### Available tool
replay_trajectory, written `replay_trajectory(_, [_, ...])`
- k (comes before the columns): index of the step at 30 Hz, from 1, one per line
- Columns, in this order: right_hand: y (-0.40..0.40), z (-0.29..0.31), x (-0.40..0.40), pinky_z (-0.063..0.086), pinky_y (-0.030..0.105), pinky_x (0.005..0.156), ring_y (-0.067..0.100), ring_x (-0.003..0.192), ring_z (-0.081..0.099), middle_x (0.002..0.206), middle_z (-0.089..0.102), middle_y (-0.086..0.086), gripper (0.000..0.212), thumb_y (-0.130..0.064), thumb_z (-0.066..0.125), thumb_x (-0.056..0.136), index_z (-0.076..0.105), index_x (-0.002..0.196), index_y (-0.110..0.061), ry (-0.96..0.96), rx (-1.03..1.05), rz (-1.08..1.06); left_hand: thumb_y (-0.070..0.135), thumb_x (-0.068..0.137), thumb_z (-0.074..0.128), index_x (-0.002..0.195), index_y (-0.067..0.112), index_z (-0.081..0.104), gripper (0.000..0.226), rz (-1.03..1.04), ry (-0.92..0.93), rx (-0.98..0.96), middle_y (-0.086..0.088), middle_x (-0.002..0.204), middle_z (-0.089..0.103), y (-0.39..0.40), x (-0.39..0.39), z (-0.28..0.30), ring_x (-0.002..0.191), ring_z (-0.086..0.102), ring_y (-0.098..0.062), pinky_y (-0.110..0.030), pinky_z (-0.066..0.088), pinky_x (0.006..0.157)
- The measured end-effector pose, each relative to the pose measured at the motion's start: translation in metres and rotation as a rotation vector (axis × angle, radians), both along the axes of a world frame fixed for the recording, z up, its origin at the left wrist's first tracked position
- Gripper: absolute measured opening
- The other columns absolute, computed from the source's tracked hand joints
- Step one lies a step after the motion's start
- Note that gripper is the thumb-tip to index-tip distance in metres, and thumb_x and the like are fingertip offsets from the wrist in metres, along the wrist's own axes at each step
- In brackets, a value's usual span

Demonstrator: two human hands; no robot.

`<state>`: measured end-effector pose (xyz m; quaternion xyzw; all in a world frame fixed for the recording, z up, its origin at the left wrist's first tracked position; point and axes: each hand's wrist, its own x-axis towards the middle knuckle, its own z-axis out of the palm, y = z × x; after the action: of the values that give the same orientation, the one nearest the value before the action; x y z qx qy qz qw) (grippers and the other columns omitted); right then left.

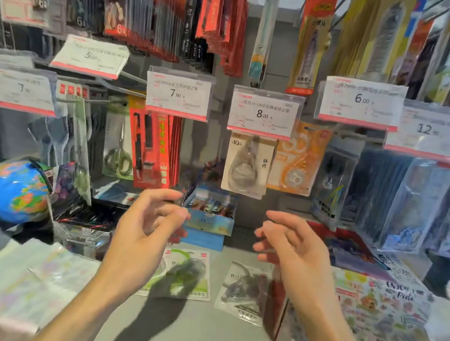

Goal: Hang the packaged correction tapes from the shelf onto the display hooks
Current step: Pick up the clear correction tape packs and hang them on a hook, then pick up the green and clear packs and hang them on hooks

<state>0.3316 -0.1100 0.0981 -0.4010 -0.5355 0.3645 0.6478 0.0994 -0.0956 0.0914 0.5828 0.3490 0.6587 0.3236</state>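
Grey shelf (189, 330) carries 2 tape packs, green (188, 278) and grey (247, 292); 1 pack (247, 165) hangs; left hand (146, 226) and right hand (291, 246) loose, empty, blurred.

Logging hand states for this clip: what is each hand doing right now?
Left hand: open, fingers loosely curled, holding nothing.
Right hand: open, fingers loosely curled, holding nothing.

Glossy clear plastic wraps the correction tape packs (244, 291) on the smooth matt grey shelf (195, 331).
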Motion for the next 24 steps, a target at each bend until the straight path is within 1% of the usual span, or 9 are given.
replay_trajectory(2, [-0.008, -0.012, -0.007, 0.058, 0.022, 0.061, 0.015, 0.069, 0.072, 0.085, 0.079, 0.008, 0.014, -0.012, 0.067, 0.097, 0.071, 0.110, -0.016, 0.004, -0.029, -0.006, 0.032, 0.087, 0.073, 0.110, 0.025, 0.067, 0.024, -0.009, -0.006, -0.032, -0.008, 0.091, 0.076, -0.006, -0.009, -0.012, 0.072, 0.073, -0.021, -0.031, 0.059, 0.067])
replay_trajectory(4, [-0.015, -0.023, -0.014, 0.058, 0.022, 0.060, 0.014, 0.068, 0.071, 0.084, 0.078, 0.008, 0.013, -0.013, 0.067, 0.097, 0.071, 0.110, -0.016, -0.005, -0.049, -0.012, 0.031, 0.088, 0.077, 0.106, 0.029, 0.069, 0.020, -0.013, -0.039, -0.059, -0.005, 0.091, 0.077, -0.009, -0.020, -0.023, 0.074, 0.073, -0.021, -0.030, 0.058, 0.067])
replay_trajectory(7, [-0.019, -0.040, -0.030, 0.056, 0.021, 0.054, 0.015, 0.065, 0.069, 0.083, 0.075, 0.017, 0.013, -0.009, 0.066, 0.096, 0.070, 0.109, -0.011, 0.029, -0.086, -0.036, 0.030, 0.087, 0.077, 0.104, 0.032, 0.070, 0.018, -0.015, -0.105, -0.091, -0.006, 0.092, 0.078, -0.007, -0.040, -0.041, 0.076, 0.073, -0.019, -0.030, 0.058, 0.069])
replay_trajectory(9, [-0.019, -0.051, -0.038, 0.055, 0.021, 0.054, 0.016, 0.066, 0.068, 0.082, 0.075, 0.015, 0.013, -0.010, 0.067, 0.096, 0.071, 0.108, -0.010, 0.044, -0.122, -0.041, 0.031, 0.086, 0.074, 0.104, 0.033, 0.071, 0.018, -0.014, -0.123, -0.104, -0.008, 0.092, 0.078, -0.004, -0.050, -0.050, 0.074, 0.074, -0.020, -0.036, 0.057, 0.074])
replay_trajectory(10, [-0.018, -0.057, -0.045, 0.055, 0.021, 0.055, 0.016, 0.067, 0.068, 0.083, 0.076, 0.013, 0.012, -0.011, 0.068, 0.096, 0.071, 0.107, -0.011, 0.031, -0.137, -0.058, 0.032, 0.084, 0.072, 0.103, 0.033, 0.071, 0.019, -0.022, -0.126, -0.115, -0.009, 0.092, 0.078, -0.001, -0.057, -0.054, 0.073, 0.074, -0.020, -0.036, 0.058, 0.074])
replay_trajectory(15, [-0.005, -0.080, -0.081, 0.057, 0.023, 0.059, 0.017, 0.069, 0.072, 0.088, 0.080, 0.009, 0.011, -0.016, 0.068, 0.096, 0.074, 0.105, -0.019, -0.022, -0.208, -0.198, 0.033, 0.083, 0.070, 0.103, 0.034, 0.071, 0.020, -0.101, -0.071, -0.151, -0.007, 0.091, 0.078, 0.018, -0.103, -0.060, 0.074, 0.076, -0.017, -0.021, 0.059, 0.069])
replay_trajectory(18, [0.003, -0.088, -0.104, 0.059, 0.025, 0.060, 0.015, 0.069, 0.072, 0.086, 0.080, 0.006, 0.012, -0.014, 0.067, 0.097, 0.075, 0.105, -0.018, -0.047, -0.234, -0.264, 0.024, 0.090, 0.069, 0.104, 0.033, 0.070, 0.016, -0.111, -0.019, -0.182, -0.005, 0.088, 0.078, 0.032, -0.130, -0.059, 0.073, 0.076, -0.015, -0.018, 0.059, 0.067])
replay_trajectory(21, [0.010, -0.094, -0.120, 0.059, 0.024, 0.059, 0.011, 0.065, 0.070, 0.078, 0.079, 0.002, 0.011, -0.010, 0.065, 0.098, 0.074, 0.104, -0.014, -0.064, -0.244, -0.312, 0.012, 0.093, 0.069, 0.109, 0.022, 0.068, 0.019, -0.150, -0.009, -0.231, -0.011, 0.088, 0.076, 0.043, -0.148, -0.058, 0.072, 0.074, -0.015, -0.025, 0.062, 0.069])
replay_trajectory(24, [0.018, -0.099, -0.124, 0.057, 0.020, 0.057, 0.008, 0.061, 0.069, 0.074, 0.077, -0.004, 0.009, -0.007, 0.066, 0.098, 0.073, 0.103, -0.010, -0.094, -0.265, -0.355, 0.008, 0.095, 0.068, 0.111, 0.021, 0.066, 0.021, -0.216, 0.053, -0.275, -0.007, 0.085, 0.075, 0.053, -0.155, -0.060, 0.072, 0.071, -0.015, -0.026, 0.061, 0.068])
